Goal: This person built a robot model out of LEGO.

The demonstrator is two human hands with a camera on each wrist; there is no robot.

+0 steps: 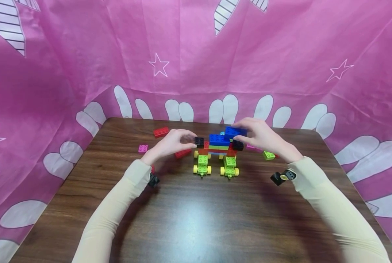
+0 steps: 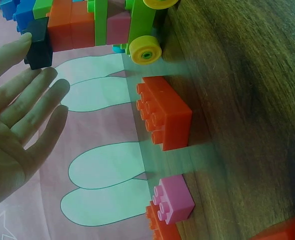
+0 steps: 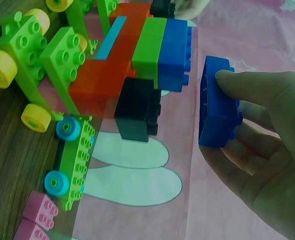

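Observation:
A toy-brick build stands on two green wheeled bases (image 1: 229, 166) with yellow wheels. Red bricks (image 3: 100, 85) rise from them, bridged by a green brick (image 3: 146, 47) under a blue brick (image 3: 171, 55). Black bricks stick out at both ends. My left hand (image 1: 173, 141) pinches the left black brick (image 2: 39, 46) between thumb and fingertips. Over the build's right side, my right hand (image 1: 261, 136) holds a loose blue brick (image 3: 215, 107) between thumb and fingers. In the right wrist view, a gap separates that brick from the build and the right black brick (image 3: 135, 110).
Red bricks (image 1: 161, 132) and a pink brick (image 1: 143, 148) lie left of the build on the wooden table (image 1: 169, 226). To the right are a green base with blue wheels (image 3: 73, 165) and pink bricks (image 3: 40, 210). A pink curtain (image 1: 196, 65) hangs behind.

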